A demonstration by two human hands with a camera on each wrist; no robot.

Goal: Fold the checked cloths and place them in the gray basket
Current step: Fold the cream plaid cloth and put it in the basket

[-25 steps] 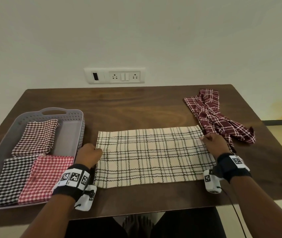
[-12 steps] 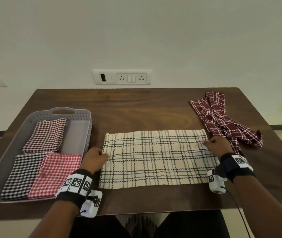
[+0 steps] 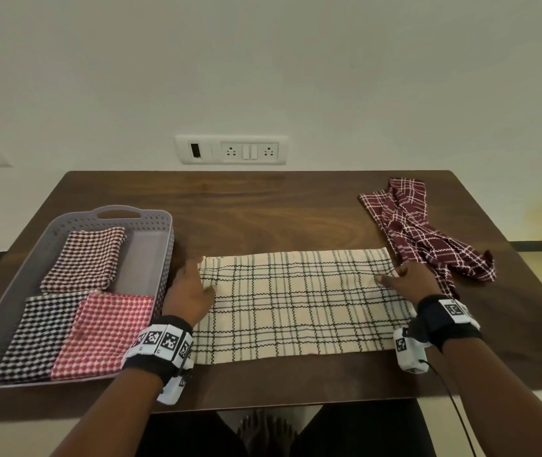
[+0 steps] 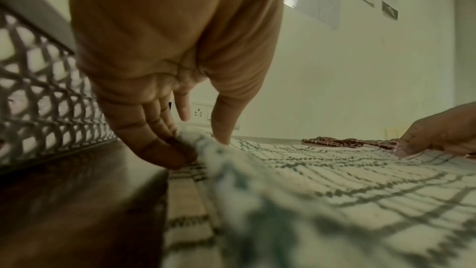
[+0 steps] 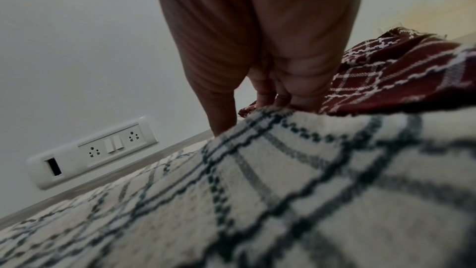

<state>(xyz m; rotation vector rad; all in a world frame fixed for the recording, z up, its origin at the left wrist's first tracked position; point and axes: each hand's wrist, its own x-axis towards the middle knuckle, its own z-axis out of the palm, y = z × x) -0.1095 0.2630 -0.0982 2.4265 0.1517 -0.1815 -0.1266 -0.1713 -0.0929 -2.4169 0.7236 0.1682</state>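
Three folded cloths [image 3: 75,301] lie in the gray basket [image 3: 164,255]; your left hand [image 3: 190,291] and right hand [image 3: 414,278] pinch the half-folded cream cloth [image 3: 296,305], and the maroon cloth [image 3: 421,232] waits.

**Both hands at the ends of the cream cloth**

The left hand [image 3: 188,293] pinches the left end of the cream cloth [image 3: 299,305], thumb on top and fingers [image 4: 154,129] curled under its edge. The right hand [image 3: 409,280] grips the right end likewise, thumb on top. Both forearms reach forward, each wrist banded.
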